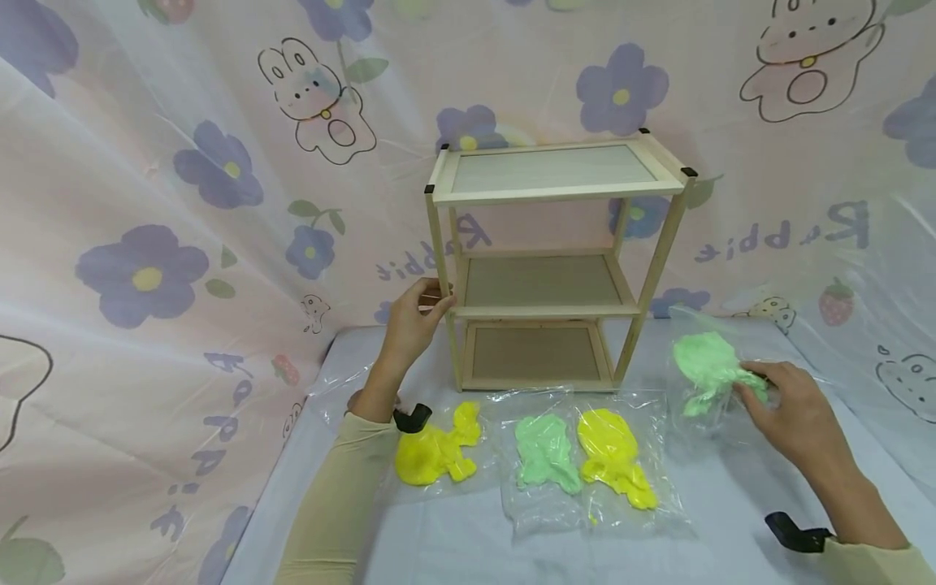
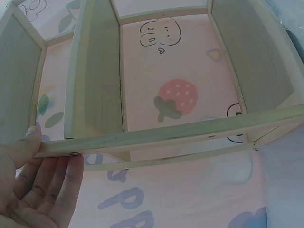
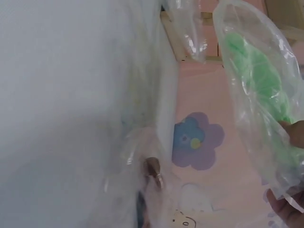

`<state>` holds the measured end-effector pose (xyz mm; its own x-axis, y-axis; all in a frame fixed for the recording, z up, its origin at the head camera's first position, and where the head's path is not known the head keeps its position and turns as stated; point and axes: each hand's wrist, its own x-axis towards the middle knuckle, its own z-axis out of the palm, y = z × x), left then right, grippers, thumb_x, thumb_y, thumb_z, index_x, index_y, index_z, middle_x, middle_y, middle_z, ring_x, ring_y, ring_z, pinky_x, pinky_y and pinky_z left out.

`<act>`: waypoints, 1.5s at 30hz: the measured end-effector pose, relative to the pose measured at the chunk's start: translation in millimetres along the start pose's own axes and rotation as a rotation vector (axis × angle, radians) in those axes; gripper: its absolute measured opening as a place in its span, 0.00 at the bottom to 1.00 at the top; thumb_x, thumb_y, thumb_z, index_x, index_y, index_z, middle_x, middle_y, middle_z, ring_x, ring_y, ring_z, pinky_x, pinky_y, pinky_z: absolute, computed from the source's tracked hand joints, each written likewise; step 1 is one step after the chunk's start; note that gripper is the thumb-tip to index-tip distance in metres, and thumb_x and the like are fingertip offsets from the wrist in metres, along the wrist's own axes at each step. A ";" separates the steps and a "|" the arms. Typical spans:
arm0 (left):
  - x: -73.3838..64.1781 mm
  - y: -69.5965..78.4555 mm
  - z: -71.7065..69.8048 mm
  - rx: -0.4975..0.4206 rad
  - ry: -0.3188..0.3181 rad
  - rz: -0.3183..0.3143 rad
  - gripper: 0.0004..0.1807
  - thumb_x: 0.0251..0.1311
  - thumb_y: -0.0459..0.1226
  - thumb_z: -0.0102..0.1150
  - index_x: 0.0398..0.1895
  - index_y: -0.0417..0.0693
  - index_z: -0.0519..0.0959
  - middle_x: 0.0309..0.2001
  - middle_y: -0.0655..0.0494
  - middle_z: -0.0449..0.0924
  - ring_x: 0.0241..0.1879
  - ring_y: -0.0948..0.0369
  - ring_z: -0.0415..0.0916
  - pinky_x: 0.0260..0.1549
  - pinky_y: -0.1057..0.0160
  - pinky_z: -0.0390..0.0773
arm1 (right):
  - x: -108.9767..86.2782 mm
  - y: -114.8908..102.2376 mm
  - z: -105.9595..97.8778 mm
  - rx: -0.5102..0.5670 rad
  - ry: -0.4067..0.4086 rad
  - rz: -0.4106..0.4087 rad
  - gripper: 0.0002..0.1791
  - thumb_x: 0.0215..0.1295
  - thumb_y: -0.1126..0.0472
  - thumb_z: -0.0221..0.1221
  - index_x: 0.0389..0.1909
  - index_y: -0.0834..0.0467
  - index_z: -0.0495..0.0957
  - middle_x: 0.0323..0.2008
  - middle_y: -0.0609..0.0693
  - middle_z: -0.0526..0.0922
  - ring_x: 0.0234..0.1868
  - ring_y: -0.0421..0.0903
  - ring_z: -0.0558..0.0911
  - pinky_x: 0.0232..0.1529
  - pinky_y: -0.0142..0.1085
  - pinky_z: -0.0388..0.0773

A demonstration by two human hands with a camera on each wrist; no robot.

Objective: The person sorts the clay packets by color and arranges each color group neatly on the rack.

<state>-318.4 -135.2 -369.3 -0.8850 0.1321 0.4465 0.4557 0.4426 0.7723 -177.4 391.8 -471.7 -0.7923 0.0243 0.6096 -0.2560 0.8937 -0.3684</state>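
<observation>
A three-tier wooden shelf rack (image 1: 544,312) stands upright at the back of the table. My left hand (image 1: 411,323) grips its front left post (image 2: 175,133) near the middle tier, thumb on one side and fingers on the other. To the rack's right, my right hand (image 1: 800,418) pinches a clear plastic bag (image 3: 228,52) that holds a soft, light green clay-like lump (image 1: 705,357). The right wrist view shows the thumb (image 3: 295,134) against the bag's side and fingertips at its lower edge. The bag hangs beside the rack, over the table's right side.
In front of the rack lie more clear bags: one with a yellow lump (image 1: 431,455) at left, one with a green lump (image 1: 543,451), and one with a yellow lump (image 1: 610,439). A printed curtain (image 1: 526,73) hangs close behind the white-covered table (image 1: 453,544).
</observation>
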 end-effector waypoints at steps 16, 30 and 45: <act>-0.6 -0.4 -0.1 0.012 0.002 0.004 0.14 0.74 0.38 0.69 0.57 0.43 0.83 0.51 0.47 0.87 0.53 0.49 0.84 0.54 0.50 0.87 | 15.8 -43.4 -22.7 0.106 0.146 0.024 0.27 0.59 0.78 0.72 0.60 0.68 0.81 0.52 0.66 0.81 0.55 0.25 0.67 0.54 0.07 0.54; -0.6 0.6 -0.5 0.015 -0.011 -0.001 0.13 0.74 0.38 0.68 0.57 0.43 0.83 0.52 0.46 0.87 0.53 0.49 0.84 0.54 0.49 0.87 | 34.3 -77.8 -42.0 0.243 0.338 -0.141 0.22 0.71 0.58 0.70 0.58 0.69 0.84 0.54 0.36 0.84 0.57 0.21 0.72 0.59 0.17 0.66; 0.2 1.9 -2.4 0.034 -0.033 -0.010 0.14 0.76 0.39 0.66 0.58 0.44 0.82 0.53 0.46 0.86 0.54 0.49 0.83 0.55 0.48 0.87 | 71.1 -152.3 -51.8 0.411 0.623 -0.299 0.31 0.70 0.46 0.70 0.45 0.75 0.86 0.43 0.64 0.90 0.54 0.28 0.79 0.59 0.24 0.74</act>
<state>-317.5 -136.4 -366.7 -0.8923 0.1564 0.4235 0.4440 0.4738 0.7605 -166.1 280.6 -335.9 -0.2345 0.1637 0.9583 -0.6884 0.6681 -0.2825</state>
